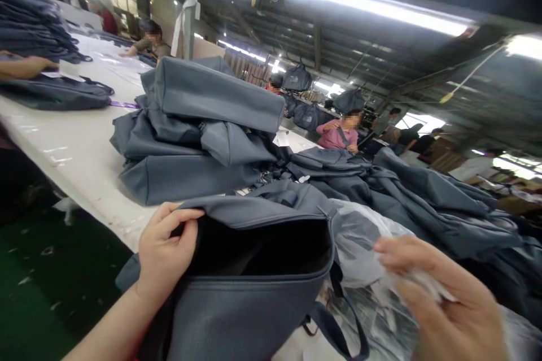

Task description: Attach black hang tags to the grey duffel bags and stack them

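The bag (249, 316) looks smooth, the plastic wrap (358, 242) glossy

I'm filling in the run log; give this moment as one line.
left hand: grips open bag at rim | right hand: holds whitish material, blurred | beside bag: translucent plastic | behind: piled bags

The head camera looks forward and down from close above the bag (249, 316), across the table (84, 146), with ceiling lights (376, 6) farther off

Open bag (249, 316): inside lost in darkness, lower part cut off
Right grip (457, 307) blurred, cropped below, its hold unclear.
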Tool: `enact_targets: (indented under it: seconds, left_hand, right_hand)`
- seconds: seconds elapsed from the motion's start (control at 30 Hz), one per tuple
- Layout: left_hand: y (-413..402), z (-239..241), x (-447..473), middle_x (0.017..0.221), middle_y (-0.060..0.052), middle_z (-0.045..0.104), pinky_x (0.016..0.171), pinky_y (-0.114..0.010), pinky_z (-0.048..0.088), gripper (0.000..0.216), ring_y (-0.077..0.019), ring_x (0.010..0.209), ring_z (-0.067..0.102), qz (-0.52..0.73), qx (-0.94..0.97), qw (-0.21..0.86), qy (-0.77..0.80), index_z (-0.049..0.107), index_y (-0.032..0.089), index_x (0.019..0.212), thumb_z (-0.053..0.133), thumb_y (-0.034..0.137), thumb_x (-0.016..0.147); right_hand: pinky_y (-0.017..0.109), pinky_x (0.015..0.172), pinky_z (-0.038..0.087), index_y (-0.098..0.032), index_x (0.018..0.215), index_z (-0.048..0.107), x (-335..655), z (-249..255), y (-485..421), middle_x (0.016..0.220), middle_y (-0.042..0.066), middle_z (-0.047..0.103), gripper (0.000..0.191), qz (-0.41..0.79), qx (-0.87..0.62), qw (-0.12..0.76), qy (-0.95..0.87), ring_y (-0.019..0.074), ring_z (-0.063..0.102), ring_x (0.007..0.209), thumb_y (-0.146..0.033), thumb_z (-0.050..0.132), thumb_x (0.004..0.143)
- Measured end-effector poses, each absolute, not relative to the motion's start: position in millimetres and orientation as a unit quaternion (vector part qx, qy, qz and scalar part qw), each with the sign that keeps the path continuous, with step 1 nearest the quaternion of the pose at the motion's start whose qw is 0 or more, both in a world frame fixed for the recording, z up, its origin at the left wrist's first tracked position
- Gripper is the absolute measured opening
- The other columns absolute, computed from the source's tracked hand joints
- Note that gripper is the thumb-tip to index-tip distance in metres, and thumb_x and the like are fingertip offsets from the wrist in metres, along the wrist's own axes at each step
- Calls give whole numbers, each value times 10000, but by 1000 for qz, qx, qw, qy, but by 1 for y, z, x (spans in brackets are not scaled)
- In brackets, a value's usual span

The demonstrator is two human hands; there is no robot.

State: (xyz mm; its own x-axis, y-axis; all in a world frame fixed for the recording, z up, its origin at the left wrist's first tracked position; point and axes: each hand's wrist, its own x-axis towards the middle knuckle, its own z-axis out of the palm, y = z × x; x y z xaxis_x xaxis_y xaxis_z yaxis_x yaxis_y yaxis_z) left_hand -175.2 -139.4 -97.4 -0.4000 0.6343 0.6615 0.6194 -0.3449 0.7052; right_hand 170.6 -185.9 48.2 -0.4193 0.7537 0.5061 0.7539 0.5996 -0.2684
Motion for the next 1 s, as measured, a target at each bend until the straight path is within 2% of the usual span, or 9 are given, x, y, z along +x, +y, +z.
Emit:
enact_targets:
  seconds: [0.07,0.17,0.33,0.37,0.43,0.53,0.67,0.83,1.0]
  left_hand:
    - [-138,-105,-183,856,1,650,770,-262,500,82,-146,816,615,639,489,120,582,733,244,815,660,238,779]
    - [-133,-113,-204,793,4,696,697,-273,542,154,-170,760,646,677,328,344,562,738,244,784,765,267,634]
    - [-120,-113,-230,676,-5,698,540,-301,573,304,-178,573,657,646,101,540,530,713,210,863,746,98,583]
    - [-119,-112,-230,678,-7,699,538,-303,577,315,-177,565,661,638,77,561,522,706,203,875,733,74,589]
    - [-121,-112,-227,681,-7,701,535,-293,581,330,-173,557,666,625,52,589,509,698,191,886,715,38,594]
    - [-129,-111,-218,692,-8,710,531,-259,578,330,-162,562,671,629,68,592,500,702,187,871,719,16,589]
    - [-135,-111,-214,699,-11,719,531,-228,574,299,-150,576,673,646,98,572,497,712,186,834,734,20,586]
    - [-133,-114,-219,698,-13,719,534,-251,577,281,-159,572,671,632,100,583,501,715,191,837,724,33,605]
    - [-136,-117,-216,706,-18,716,555,-255,570,256,-160,590,668,631,125,572,509,714,183,808,757,77,578]
  right_hand:
    - [323,778,526,-261,1098,608,127,55,-177,1024,81,655,224,37,-380,267,-885,224,635,938,-255,549,882]
    - [292,839,493,-220,1135,637,69,52,-157,1047,75,682,263,115,-308,123,-937,176,639,938,-221,482,922]
    - [230,759,472,-196,876,718,29,33,-132,863,27,716,186,248,-212,-144,-934,143,645,807,-206,533,880]
    - [238,771,476,-187,910,712,25,27,-129,900,38,712,151,254,-214,-149,-931,155,644,827,-224,581,846]
    - [276,863,477,-152,1100,653,15,15,-122,1088,94,671,341,239,-258,-99,-931,202,628,965,-212,650,765]
    - [337,953,453,-78,1250,545,-3,-6,-106,1240,188,586,516,188,-353,-65,-914,265,577,1121,-86,588,736]
    - [328,895,469,-110,1188,601,-16,-28,-85,1180,171,638,448,161,-383,-90,-905,253,612,1068,-1,473,772]
    - [281,798,475,-161,1089,656,-11,-36,-83,1060,97,693,373,180,-346,-72,-918,209,632,959,-62,431,809]
    - [275,785,468,-152,1006,677,5,-33,-98,1020,94,691,348,173,-283,-84,-940,200,629,919,-55,466,747]
